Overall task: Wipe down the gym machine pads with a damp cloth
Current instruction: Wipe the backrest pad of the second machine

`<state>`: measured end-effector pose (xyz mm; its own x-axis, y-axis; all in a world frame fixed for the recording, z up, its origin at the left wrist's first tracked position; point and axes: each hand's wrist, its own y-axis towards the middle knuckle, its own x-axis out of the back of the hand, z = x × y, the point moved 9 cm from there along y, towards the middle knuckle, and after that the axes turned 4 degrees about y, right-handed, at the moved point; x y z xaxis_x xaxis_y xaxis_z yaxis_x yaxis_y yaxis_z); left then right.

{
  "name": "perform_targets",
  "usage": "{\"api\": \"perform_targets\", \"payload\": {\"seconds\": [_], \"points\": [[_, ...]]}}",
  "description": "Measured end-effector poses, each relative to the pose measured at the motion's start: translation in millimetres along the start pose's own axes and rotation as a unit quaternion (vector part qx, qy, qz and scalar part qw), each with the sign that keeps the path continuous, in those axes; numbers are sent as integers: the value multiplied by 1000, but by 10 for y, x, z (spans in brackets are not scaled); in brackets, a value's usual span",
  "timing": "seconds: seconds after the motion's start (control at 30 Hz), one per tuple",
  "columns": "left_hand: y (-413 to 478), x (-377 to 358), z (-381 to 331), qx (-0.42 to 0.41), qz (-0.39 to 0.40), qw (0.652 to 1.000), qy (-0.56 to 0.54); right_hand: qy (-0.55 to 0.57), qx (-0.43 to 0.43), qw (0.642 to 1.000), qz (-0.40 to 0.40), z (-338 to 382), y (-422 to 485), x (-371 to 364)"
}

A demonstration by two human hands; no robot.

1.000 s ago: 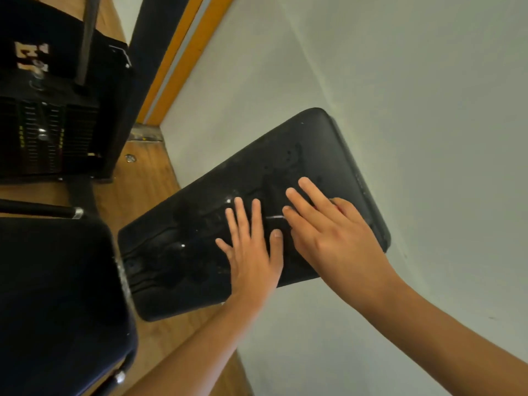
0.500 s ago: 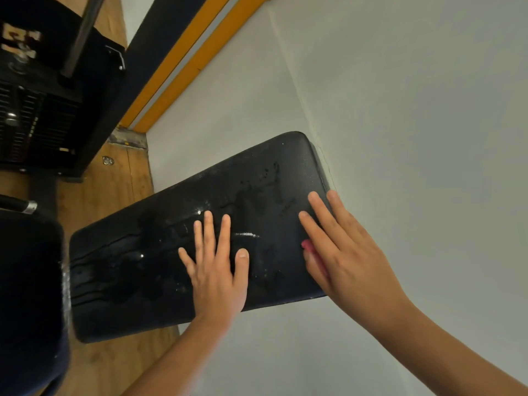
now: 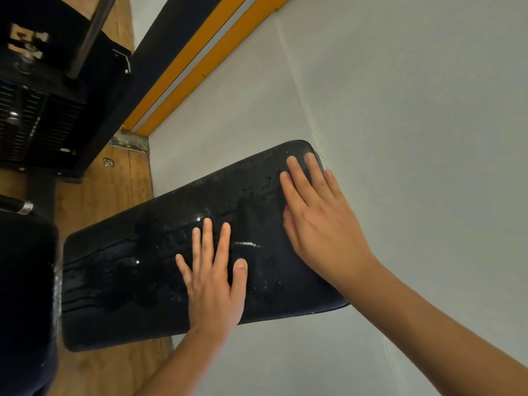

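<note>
While the long black pad slants from lower left up to its rounded end against the pale wall, both hands lie flat on its wet, streaked face. The left hand rests near the middle of the pad, palm down, fingers straight and slightly spread, thumb out to the right, holding nothing. The right hand sits further up, over the pad's upper right end. Its fingers are straight and close together, and the fingertips reach almost to the rounded corner beside the wall. At the thumb-side edge of that palm a thin pink sliver shows between hand and pad. So little of it is visible that I cannot tell whether it is the cloth; the rest is hidden beneath the hand. The two hands are apart, with a glistening wet streak on the bare surface between them. Beneath the pad lies a wooden floor. A second dark pad fills the lower left edge of the view, and a black weight stack stands at upper left, with a yellow stripe along the wall's base to its right.
</note>
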<state>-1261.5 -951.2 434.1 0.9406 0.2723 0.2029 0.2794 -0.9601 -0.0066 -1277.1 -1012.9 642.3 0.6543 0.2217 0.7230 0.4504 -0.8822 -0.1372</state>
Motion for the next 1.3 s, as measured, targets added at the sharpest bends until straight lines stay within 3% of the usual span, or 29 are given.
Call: {"api": "perform_targets", "payload": {"seconds": [0.3,0.8,1.13,1.3], "points": [[-29,13,-21,-1,7,1000,-1,15,3,1000,-23,-3,-429,-2],[12,19,-13,0,-2,1000,-6,6,-36,999,2,-120,774,62],[-54,0,4,-10,4,1000,-3,38,-13,999,0,29,-269,-3],[-8,5,-8,1,5,1000,-4,20,-14,1000,-1,22,-41,29]]}}
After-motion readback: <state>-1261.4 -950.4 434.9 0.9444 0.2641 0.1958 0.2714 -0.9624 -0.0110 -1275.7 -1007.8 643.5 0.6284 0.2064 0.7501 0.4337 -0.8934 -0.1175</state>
